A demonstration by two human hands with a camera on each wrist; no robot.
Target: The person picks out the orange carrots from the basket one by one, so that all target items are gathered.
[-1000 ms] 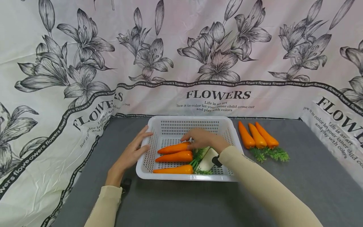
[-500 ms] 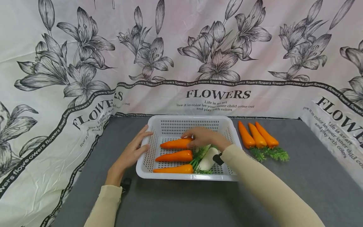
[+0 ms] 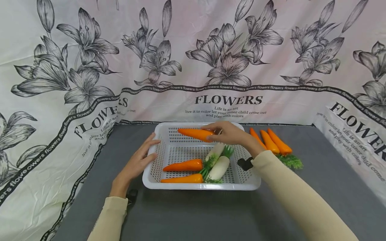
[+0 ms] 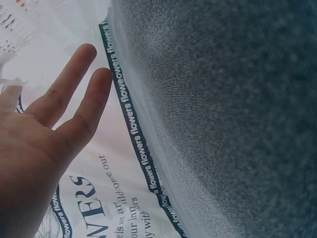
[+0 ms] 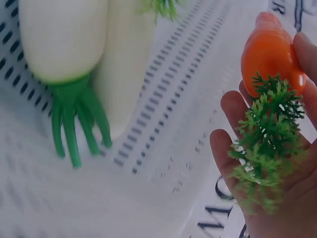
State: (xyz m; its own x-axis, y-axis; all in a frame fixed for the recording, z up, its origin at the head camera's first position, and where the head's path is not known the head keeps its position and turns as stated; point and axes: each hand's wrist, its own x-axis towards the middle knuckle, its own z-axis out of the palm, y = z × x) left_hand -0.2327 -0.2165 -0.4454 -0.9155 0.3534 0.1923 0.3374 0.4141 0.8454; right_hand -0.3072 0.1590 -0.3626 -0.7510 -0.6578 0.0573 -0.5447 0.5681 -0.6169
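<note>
- Head view, and here's the right hand point(image 3: 230, 134): its fingers are clamped on the thick end of an orange carrot point(image 3: 193, 133), which is up over the far part of the white basket point(image 3: 202, 186), near level, tip pointing left. Two more carrots point(image 3: 183, 165) lie in the basket next to a pair of white radishes point(image 3: 219, 168), and three loose carrots point(image 3: 270, 143) rest on the bench point(image 3: 193, 217) off to the right. Across on the other side, the left hand point(image 3: 135, 165) has its fingers straight and apart at the basket's left rim.
- Left wrist view: two fingers point(image 4: 91, 101) reach out well apart, nothing between them, the printed cloth point(image 4: 89, 148) behind. Whether they press the plastic, I can't tell from here.
- Right wrist view, the close look: thumb on one side of the carrot, fingers on the other, the green leaves point(image 5: 270, 136) in front of the palm. That glossy skin suggests a toy: light, stiff, hard to bruise, perhaps a touch slippery. The fat shoulder looks the place to grip; held at the narrow tip it would likely swing, and the leaves seem too floppy to carry it.
</note>
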